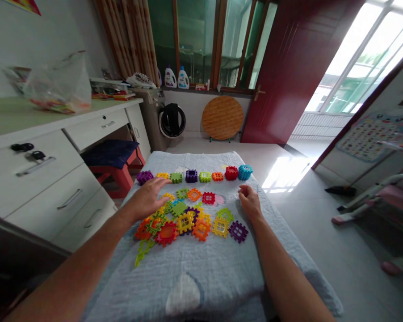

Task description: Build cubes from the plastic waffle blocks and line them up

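Along the far part of the cloth-covered table stands a row of block stacks, from a purple one point(144, 177) at the left to a red one point(231, 173) and a blue one point(245, 172) at the right. My left hand point(149, 197) is over the left side, fingers apart, beside a yellow piece point(162, 175). Nearer me lies a loose pile with a red piece point(166, 233), a yellow piece point(186, 222) and an orange piece point(201, 229). My right hand point(249, 199) hovers by the right edge, fingers curled, below the blue stack; its fingertips show nothing I can make out.
The pale blue cloth point(218, 273) covers the table. At the left are a white desk point(97, 129) with a plastic bag point(62, 85) and a red stool point(119, 172). A washing machine point(154, 116) and a round wooden board point(222, 117) stand beyond the table.
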